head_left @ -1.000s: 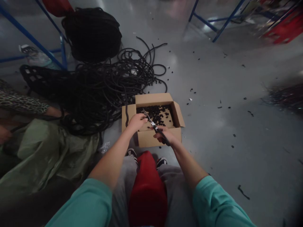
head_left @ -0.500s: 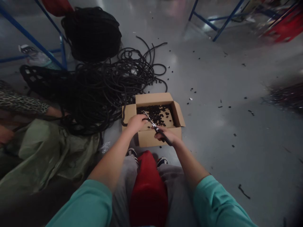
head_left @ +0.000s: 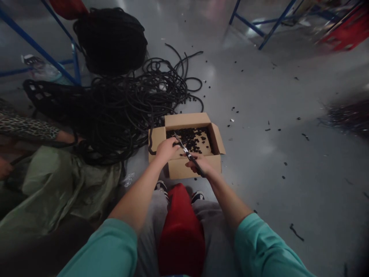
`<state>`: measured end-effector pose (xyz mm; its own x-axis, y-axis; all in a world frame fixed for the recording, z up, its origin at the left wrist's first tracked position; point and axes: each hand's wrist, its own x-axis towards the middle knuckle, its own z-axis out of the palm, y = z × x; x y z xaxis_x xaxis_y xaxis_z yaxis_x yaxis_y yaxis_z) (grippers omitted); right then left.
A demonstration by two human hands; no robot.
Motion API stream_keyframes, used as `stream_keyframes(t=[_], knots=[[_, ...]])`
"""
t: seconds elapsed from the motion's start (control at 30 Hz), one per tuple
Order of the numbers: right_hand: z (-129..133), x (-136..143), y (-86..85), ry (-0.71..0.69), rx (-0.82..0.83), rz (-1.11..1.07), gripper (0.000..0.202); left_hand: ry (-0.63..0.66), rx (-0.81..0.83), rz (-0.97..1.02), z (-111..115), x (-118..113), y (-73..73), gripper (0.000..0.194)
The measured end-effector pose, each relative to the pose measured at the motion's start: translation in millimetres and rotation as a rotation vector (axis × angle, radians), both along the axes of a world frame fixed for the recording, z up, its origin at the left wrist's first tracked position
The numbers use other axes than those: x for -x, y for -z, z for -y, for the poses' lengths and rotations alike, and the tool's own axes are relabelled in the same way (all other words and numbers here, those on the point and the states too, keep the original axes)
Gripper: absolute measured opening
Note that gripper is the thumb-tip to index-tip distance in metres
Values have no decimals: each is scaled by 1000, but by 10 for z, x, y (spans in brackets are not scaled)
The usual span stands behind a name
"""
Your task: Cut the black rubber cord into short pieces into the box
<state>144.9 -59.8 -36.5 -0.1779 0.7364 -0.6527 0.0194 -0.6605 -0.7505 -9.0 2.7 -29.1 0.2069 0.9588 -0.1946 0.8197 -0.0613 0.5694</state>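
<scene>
Your left hand (head_left: 166, 149) pinches a black cord (head_left: 150, 143) above the cardboard box (head_left: 193, 169), fingers closed on it; the cord trails over the box's left flap. Your right hand (head_left: 201, 162) is clamped round the handles of the scissors (head_left: 186, 151), blades pointing up and left, right by your left fingertips; can't tell if they're parted. Hands near each other, not joined. Box sits on the grey floor (head_left: 259, 154), flaps out, short black cord pieces (head_left: 188, 134) scattered inside, more on the floor. Flaps you can see are plain brown; any marking on the scissors is too small to read. Your sneakers (head_left: 162, 187) have pale stripes, brand unreadable. Tangled black cord pile (head_left: 123, 104) up-left of the box, big wound coil (head_left: 112, 42) behind it. At left, a co-worker's hand (head_left: 67, 137) in a leopard-print sleeve (head_left: 29, 125) by the pile, green sheeting (head_left: 72, 188) just below.
</scene>
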Motion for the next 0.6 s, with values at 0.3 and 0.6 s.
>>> stream_keyframes(t=[0.3,0.6], knots=[[16,10,12,-3,-32,-1,59,28,21,-5,17,-23,-3,19],[-21,17,-6,-1,-68,126,51,45,64,-46,32,-62,-49,19]])
